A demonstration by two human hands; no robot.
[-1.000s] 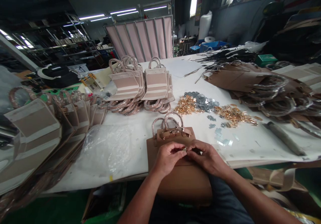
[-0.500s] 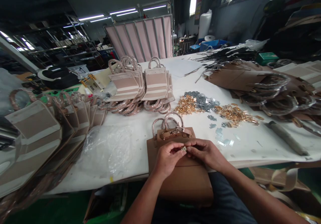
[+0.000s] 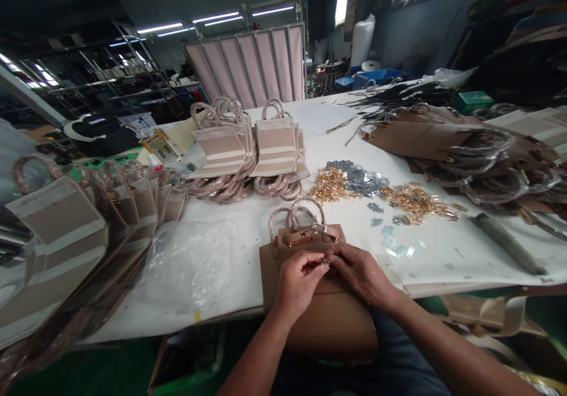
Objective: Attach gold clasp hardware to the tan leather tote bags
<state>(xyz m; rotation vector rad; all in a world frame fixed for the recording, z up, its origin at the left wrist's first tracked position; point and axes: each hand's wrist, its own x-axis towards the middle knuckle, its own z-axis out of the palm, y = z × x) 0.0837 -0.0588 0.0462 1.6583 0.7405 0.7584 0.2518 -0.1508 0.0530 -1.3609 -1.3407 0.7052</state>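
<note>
A brown handbag [image 3: 328, 319] leans on the table's front edge and my lap, its plastic-wrapped handles [image 3: 308, 207] pointing away from me. Over its front, my left hand [image 3: 299, 281] and my right hand [image 3: 361, 269] meet fingertip to fingertip. Between them is a small gold-coloured metal fitting [image 3: 326, 262], partly covered by the fingers. Both hands are closed in a pinch on this piece. Just beyond my fingers lies the bag's strap with a metal clasp plate [image 3: 319, 227].
Gold fittings [image 3: 330, 184] and grey metal plates [image 3: 361, 178] lie in heaps beyond the bag. Bag panels stand in stacks [image 3: 274, 145] behind and at left [image 3: 66, 218]. Clear plastic [image 3: 190, 260] lies left. Brown bags [image 3: 443, 142] and a grey bar [image 3: 509, 243] are at right.
My right hand has turned slightly, its fingers now closer over the small fitting. My left hand stays nearly in place. The bag has hardly moved.
</note>
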